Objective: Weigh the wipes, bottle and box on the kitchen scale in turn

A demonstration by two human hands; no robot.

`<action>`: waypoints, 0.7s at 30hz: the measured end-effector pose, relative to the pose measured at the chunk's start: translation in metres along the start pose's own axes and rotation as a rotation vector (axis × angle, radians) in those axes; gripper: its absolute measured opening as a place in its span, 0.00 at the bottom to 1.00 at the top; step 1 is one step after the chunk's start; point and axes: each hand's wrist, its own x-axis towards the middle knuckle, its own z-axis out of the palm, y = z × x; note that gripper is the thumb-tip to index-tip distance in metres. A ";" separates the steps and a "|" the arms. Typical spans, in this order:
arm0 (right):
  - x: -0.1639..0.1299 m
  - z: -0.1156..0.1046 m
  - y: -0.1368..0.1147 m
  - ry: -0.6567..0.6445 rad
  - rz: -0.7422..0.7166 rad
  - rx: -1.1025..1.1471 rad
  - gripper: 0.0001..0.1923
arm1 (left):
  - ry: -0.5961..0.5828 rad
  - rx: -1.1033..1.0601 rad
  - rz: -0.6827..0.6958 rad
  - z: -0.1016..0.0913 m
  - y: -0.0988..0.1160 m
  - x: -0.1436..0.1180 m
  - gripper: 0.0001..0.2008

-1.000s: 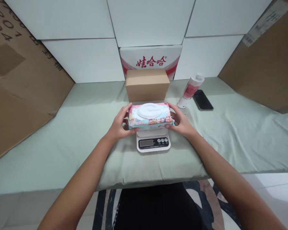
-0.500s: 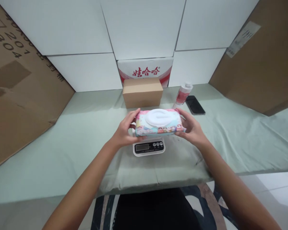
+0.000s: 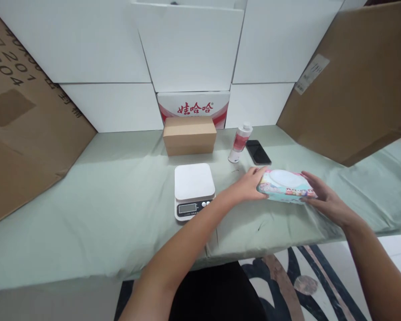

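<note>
Between my two hands is a pack of wet wipes (image 3: 285, 186) with a white lid and a pink and light blue cartoon print. It is low over the right part of the cloth; whether it touches the cloth I cannot tell. My left hand (image 3: 249, 185) grips its left end, and my right hand (image 3: 327, 200) grips its right end. A white kitchen scale (image 3: 194, 183) with a dark display panel lies to the left, its plate bare. My left forearm crosses over the scale's lower right corner and hides some of its buttons.
Behind the scale sits a brown cardboard box (image 3: 190, 137). A white and red bottle (image 3: 239, 142) stands right of it, beside a black phone (image 3: 258, 152). Large cardboard panels (image 3: 23, 129) flank the table on both sides. Green cloth (image 3: 120, 214) covers the table.
Both hands have carried the pack of wet wipes from above the scale to the right and lower down. The scale's plate has come into view. The camera view has shifted slightly.
</note>
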 end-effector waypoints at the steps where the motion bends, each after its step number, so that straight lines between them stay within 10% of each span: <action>1: 0.003 -0.002 0.002 -0.012 0.012 -0.015 0.46 | -0.005 0.003 -0.011 0.002 -0.003 0.003 0.53; 6: 0.001 -0.011 -0.001 -0.007 0.002 -0.202 0.51 | 0.079 0.213 -0.085 -0.001 0.014 -0.023 0.60; 9: -0.008 0.009 -0.027 0.265 -0.270 -0.218 0.40 | 0.167 0.461 -0.076 0.005 0.035 -0.063 0.55; 12: 0.001 0.072 -0.070 0.419 -0.483 0.112 0.33 | -0.057 0.603 0.181 0.024 0.043 -0.100 0.33; 16: 0.062 0.183 -0.114 0.466 -0.282 0.502 0.36 | -0.458 0.654 0.592 0.058 0.034 -0.125 0.11; 21: 0.139 0.258 -0.095 0.555 -0.195 0.434 0.38 | -0.652 0.471 0.731 0.103 0.014 -0.141 0.09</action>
